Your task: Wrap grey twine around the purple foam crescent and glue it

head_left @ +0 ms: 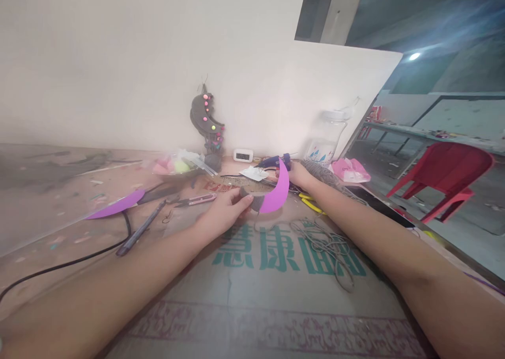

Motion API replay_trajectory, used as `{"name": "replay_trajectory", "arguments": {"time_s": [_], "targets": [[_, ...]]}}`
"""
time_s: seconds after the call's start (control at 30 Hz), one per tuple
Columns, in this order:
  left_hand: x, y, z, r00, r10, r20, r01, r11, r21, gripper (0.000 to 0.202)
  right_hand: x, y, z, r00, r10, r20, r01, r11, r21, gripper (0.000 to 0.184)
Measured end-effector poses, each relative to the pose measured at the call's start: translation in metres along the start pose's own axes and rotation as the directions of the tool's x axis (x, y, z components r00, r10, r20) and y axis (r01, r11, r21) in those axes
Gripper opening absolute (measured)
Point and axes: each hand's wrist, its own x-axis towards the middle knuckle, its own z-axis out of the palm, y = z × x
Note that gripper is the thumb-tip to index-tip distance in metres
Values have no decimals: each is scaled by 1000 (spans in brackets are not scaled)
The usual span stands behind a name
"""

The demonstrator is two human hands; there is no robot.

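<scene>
Above the surface (185, 296), a purple crescent (277, 193) sits between both hands: the left hand (225, 207) pinches its grey yarn-wrapped end; the right hand (300, 176), beyond it, meets a dark blue tool (270, 162), grip unclear.

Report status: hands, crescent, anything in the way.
Left hand gripping purple crescent, gray yarn wrapped around one end. Right hand at glue gun. Loose yarn tangled nearby.

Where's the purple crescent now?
Head view, just right of centre: the left hand grips the purple crescent by its grey-wrapped end, above the green lettering.
</scene>
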Motion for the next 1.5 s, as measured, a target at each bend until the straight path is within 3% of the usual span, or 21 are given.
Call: {"name": "replay_trajectory", "arguments": {"time_s": [0.17, 0.3, 0.47, 0.57, 0.7, 0.87, 1.03, 1.17, 1.5], "targets": [[1, -1, 0, 1000, 14, -12, -14, 1000, 9, 36, -3, -4, -9, 995, 71, -64, -67, 995, 72, 23], [2, -1, -1, 998, -9, -64, 6, 999, -39, 36, -14, -18, -21, 996, 59, -74, -44, 982, 184, 21], [3, -2, -2, 986, 8, -164, -22, 996, -84, 35, -50, -32, -43, 996, -5, -94, 30, 962, 271, 22], [3, 0, -2, 986, 0, -169, -12, 997, -74, 34, -83, -36, -50, 983, -123, -140, 155, 957, 247, 25], [1, 7, -2, 985, 0, -172, -2, 1000, -7, 32, -122, -36, -39, 975, -215, -59, 220, 969, 112, 27], [-1, 8, -2, 987, -27, -160, 31, 999, 17, 34, -140, -25, -19, 983, -180, -21, 177, 979, -105, 29], [-2, 8, -2, 986, -26, -163, 38, 997, 67, 35, -142, -23, -16, 961, -275, 31, 276, 961, -28, 22], [-2, 9, -2, 988, -31, -153, 44, 996, 83, 36, -146, -28, -14, 949, -294, 111, 289, 955, 66, 19], [-1, 3, -3, 989, 4, -148, 9, 996, 91, 38, -150, -34, -16, 930, -326, 171, 325, 945, 33, 23]]}}
